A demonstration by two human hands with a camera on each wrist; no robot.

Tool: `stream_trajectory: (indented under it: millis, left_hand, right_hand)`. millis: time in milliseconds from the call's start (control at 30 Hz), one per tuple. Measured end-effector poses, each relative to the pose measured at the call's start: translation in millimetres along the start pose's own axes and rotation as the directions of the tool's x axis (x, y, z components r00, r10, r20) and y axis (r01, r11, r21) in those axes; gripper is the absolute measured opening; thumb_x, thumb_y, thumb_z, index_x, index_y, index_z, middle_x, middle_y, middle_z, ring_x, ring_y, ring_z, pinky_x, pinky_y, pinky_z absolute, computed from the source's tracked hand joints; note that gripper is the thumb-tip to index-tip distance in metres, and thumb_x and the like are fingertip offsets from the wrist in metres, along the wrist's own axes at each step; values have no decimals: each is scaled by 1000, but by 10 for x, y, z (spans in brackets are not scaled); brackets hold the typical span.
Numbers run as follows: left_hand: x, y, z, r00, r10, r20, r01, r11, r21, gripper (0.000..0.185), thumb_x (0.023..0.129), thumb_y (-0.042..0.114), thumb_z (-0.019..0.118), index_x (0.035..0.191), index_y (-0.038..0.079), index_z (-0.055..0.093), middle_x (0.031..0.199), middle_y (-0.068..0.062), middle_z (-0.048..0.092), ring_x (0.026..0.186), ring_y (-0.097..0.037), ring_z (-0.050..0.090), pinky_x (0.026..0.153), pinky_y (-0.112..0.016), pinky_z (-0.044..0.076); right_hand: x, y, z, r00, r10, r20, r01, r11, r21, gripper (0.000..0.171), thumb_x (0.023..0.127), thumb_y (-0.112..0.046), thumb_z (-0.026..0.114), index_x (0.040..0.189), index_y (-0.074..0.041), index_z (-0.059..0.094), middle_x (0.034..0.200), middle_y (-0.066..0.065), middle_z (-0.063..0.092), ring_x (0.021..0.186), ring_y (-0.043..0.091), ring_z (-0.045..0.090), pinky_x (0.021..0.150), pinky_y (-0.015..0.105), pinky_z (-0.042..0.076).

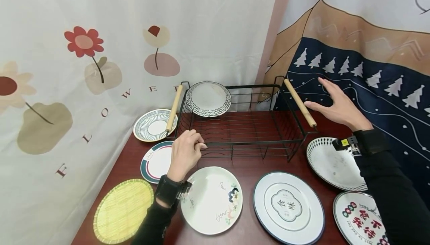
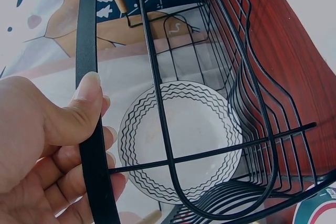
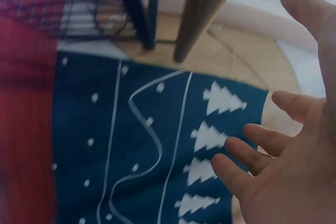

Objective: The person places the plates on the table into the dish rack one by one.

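A black wire dish rack (image 1: 245, 144) with two wooden handles stands at the back of a dark red table (image 1: 248, 164). One white plate with a wavy black rim (image 1: 208, 98) leans upright at the rack's far left end. My left hand (image 1: 186, 151) grips the rack's front left rim; in the left wrist view its thumb and fingers (image 2: 79, 114) curl round the black bar (image 2: 86, 35), with the wavy plate (image 2: 194, 129) behind. My right hand (image 1: 336, 105) hovers open, fingers spread, just right of the right wooden handle (image 1: 300, 103), not touching it. The right wrist view shows that spread hand (image 3: 283, 150) beside the handle (image 3: 202, 9).
Plates lie flat around the rack: a striped one (image 1: 152, 125), a teal-rimmed one (image 1: 156, 163), a floral one (image 1: 211, 200), a blue-rimmed one (image 1: 289, 207), a diamond-rimmed one (image 1: 332, 164), one with red characters (image 1: 357, 219). A yellow woven mat (image 1: 123, 210) lies front left. Cloth backdrops hang close behind.
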State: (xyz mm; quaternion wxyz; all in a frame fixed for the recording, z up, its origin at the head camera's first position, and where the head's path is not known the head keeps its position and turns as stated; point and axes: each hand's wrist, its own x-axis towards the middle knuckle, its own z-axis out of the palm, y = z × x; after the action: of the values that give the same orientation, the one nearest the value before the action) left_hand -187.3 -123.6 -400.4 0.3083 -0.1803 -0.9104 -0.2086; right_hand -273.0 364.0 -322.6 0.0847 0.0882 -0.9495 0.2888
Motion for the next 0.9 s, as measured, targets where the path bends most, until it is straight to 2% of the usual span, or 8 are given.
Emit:
stream_trajectory:
  millis: [300,567,700,900]
  left_hand:
    - [-8,-3,1,1000,5,-3,-5,1000,1,17,80,14,85,73,15,70,72,2,60,68,-19,59,54,-34,47]
    - [-3,-2,8,1000,-1,2,1,1000,-10,18,79,10,86,72,14,70,71,2,59,68,-18,58,54,-32,47]
    - [0,0,1,1000,-4,6,5,1000,-7,17,80,10,85,73,14,70,71,2,60,68,-18,58,54,-32,47]
    - [2,-4,0,1000,-11,10,11,1000,-11,17,80,12,85,73,14,70,72,2,60,68,-18,58,55,-32,47]
  right_hand:
    - [-75,422,-35,988,127,89,-126,992,-17,101,96,-57,60,166,-17,0,170,27,-8,154,57,1,112,82,10]
    - [-116,779,-18,949,207,239,-200,978,-54,107,96,-62,58,165,-15,-7,167,33,-13,150,62,2,108,82,16]
    - [-127,910,19,929,231,290,-219,973,-74,108,96,-63,58,164,-12,-8,165,37,-10,147,66,6,107,82,18]
    - [-119,1020,81,912,220,346,-191,975,-116,107,96,-62,57,164,-5,-3,162,42,4,142,67,16,105,81,24]
